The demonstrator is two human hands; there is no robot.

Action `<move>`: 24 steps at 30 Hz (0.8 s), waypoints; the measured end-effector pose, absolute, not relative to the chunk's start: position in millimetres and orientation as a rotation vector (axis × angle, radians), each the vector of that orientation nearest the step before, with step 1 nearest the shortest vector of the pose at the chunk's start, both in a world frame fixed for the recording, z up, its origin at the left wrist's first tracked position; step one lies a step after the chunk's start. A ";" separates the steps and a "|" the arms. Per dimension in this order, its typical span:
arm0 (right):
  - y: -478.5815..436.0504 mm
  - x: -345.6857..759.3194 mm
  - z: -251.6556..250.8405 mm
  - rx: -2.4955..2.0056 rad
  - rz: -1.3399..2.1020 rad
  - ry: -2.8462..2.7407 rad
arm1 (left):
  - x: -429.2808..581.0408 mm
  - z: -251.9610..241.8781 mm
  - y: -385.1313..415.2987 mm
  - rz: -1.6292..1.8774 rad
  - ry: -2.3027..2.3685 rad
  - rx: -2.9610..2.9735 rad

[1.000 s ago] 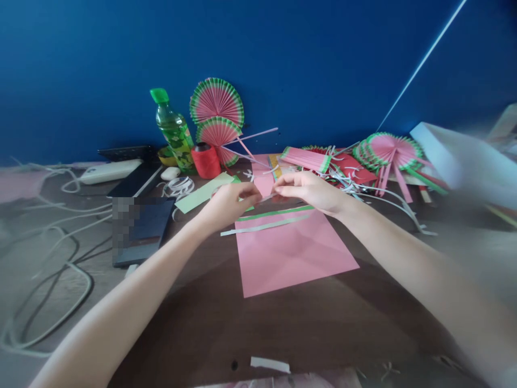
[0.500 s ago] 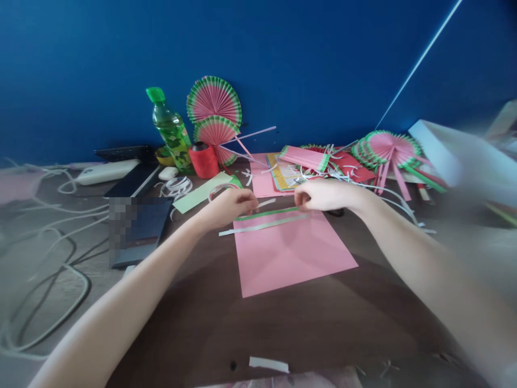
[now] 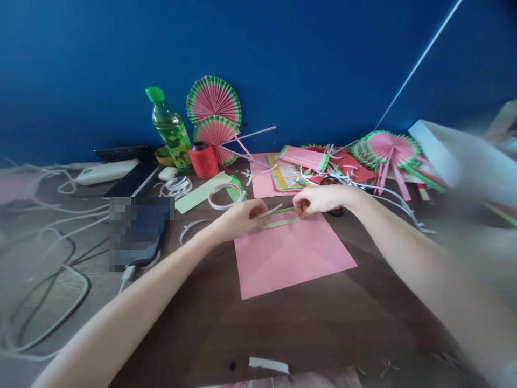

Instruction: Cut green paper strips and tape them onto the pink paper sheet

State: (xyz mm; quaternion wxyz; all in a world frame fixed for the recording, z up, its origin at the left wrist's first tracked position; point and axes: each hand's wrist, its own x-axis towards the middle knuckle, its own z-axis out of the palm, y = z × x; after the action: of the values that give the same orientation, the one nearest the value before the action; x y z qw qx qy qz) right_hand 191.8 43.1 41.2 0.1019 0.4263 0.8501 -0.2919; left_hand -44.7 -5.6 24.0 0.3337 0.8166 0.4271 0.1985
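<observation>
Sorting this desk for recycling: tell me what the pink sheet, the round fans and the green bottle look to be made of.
Pink sheet: thin matte paper, lying flat on the desk with no shine.
Round fans: likely paper too, pleated, with green edges.
Green bottle: probably clear plastic, glossy, with light shining through it and a screw cap.

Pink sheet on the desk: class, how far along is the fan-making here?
Done: finished pleated fans stand by the blue wall, more lie to the right. In hand: the left hand and right hand pinch green and white strips along the top edge of the pink sheet. Left: the sheet lies flat, not yet pleated.
</observation>
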 end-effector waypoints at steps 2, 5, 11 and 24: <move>43.6 192.2 40.4 1.248 -0.864 2.513 | -41.4 19.1 -8.2 0.554 1.129 2.222; 42.0 191.5 42.7 1.254 -0.848 2.497 | -40.1 13.3 -8.6 0.617 1.133 2.241; 34.2 190.7 51.2 1.312 -1.005 2.603 | -43.2 12.0 -4.5 0.612 1.104 2.160; 11.3 171.4 12.0 1.663 -1.824 2.801 | -45.3 48.4 -3.8 0.880 1.262 2.143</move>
State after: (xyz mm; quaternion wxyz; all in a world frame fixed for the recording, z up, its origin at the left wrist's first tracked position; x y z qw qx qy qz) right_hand 171.4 11.3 12.0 -0.2917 0.4261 0.7176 -0.4673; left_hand -45.3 -3.8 48.4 0.2494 0.7867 0.4632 0.3231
